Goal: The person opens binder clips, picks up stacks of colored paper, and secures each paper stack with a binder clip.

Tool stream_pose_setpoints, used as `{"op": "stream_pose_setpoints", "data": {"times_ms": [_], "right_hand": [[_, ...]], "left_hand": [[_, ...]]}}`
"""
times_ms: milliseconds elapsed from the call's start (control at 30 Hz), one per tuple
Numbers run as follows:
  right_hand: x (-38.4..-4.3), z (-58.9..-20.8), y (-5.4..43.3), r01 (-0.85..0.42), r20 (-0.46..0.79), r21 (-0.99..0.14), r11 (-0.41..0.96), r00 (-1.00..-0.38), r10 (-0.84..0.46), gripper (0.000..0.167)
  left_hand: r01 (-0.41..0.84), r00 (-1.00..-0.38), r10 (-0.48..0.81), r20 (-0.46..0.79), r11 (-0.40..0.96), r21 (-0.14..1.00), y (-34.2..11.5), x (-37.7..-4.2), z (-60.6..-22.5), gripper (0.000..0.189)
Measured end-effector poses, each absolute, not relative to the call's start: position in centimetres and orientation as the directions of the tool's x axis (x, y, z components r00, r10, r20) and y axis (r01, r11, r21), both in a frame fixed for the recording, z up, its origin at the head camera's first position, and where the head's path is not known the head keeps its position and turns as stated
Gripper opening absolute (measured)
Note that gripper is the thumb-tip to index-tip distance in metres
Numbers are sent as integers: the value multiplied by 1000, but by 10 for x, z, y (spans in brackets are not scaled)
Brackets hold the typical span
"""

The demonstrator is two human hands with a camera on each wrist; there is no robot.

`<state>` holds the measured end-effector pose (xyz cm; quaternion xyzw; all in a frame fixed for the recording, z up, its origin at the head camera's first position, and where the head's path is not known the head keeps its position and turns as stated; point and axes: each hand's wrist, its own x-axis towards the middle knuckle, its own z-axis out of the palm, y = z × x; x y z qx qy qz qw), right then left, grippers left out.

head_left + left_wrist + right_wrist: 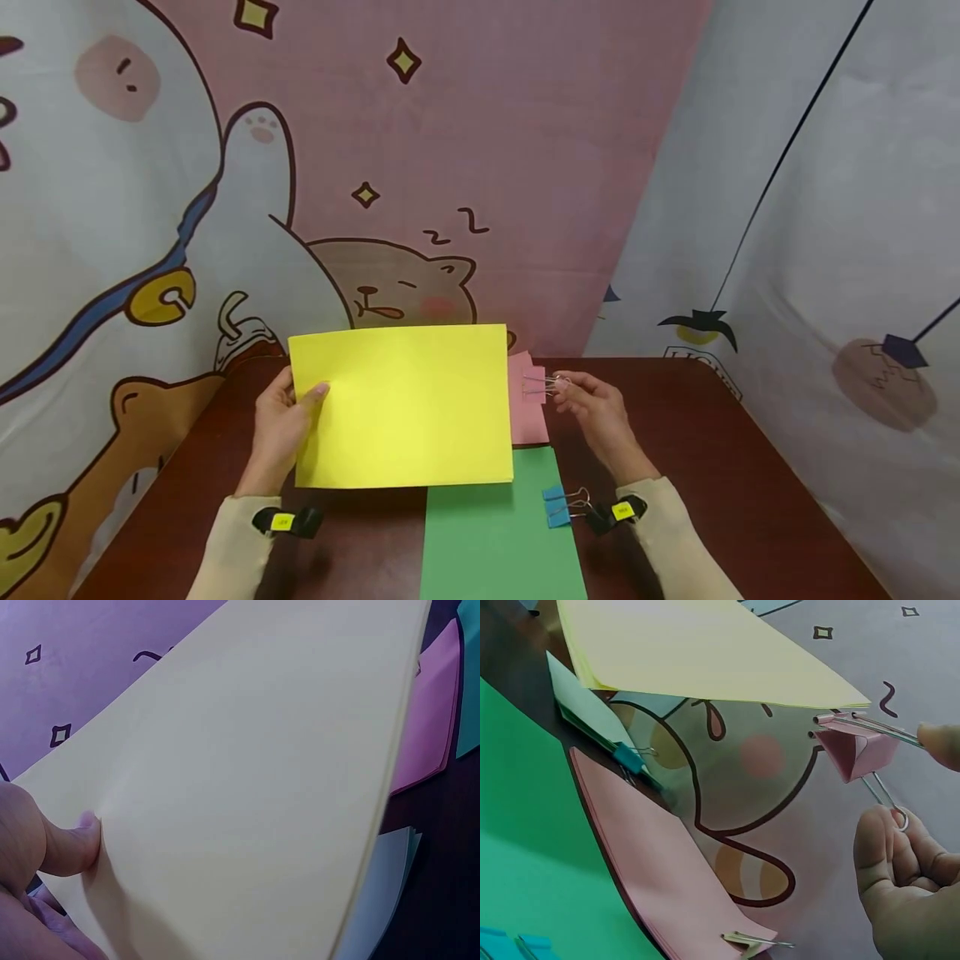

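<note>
My left hand [279, 423] grips a stack of yellow paper [405, 408] by its left edge, thumb on the front face. The stack is held up over the table, and its edge in the left wrist view shows several sheets together. With thumb and fingers, my right hand [602, 419] pinches the wire handles of a pink binder clip [859, 750]. The clip's mouth is spread and faces the yellow stack's right edge, close to a corner in the right wrist view. Most of the left fingers are hidden behind the paper.
On the dark table [360, 542], a green paper stack [495, 542] carries a blue binder clip [557, 507] at its right edge. Behind it lies a pink paper stack [645, 847] with a pale clip [746, 943]. A pale green stack [585, 720] has a teal clip [628, 759].
</note>
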<state>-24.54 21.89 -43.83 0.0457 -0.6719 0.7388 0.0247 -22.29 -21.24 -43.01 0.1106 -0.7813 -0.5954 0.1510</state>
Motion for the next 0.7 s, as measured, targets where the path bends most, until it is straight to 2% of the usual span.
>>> {"op": "stream_pose_setpoints", "data": {"times_ms": [267,500,700], "right_hand": [[-242,-438,213,-69,71,-991,-114,-997,-13,39],[-241,-438,207,-35,37,-989,-145,-999,-10,22],[-240,-440,203,-24,28,-989,-143,-999,-23,29]], "left_hand": [[17,-929,-353,113,263,965,-208,-221,-427,44],[13,-930,-353,106,257,966,-206,-221,-426,43],[-11,-933,-351,78,244,970,-204,-221,-425,45]]}}
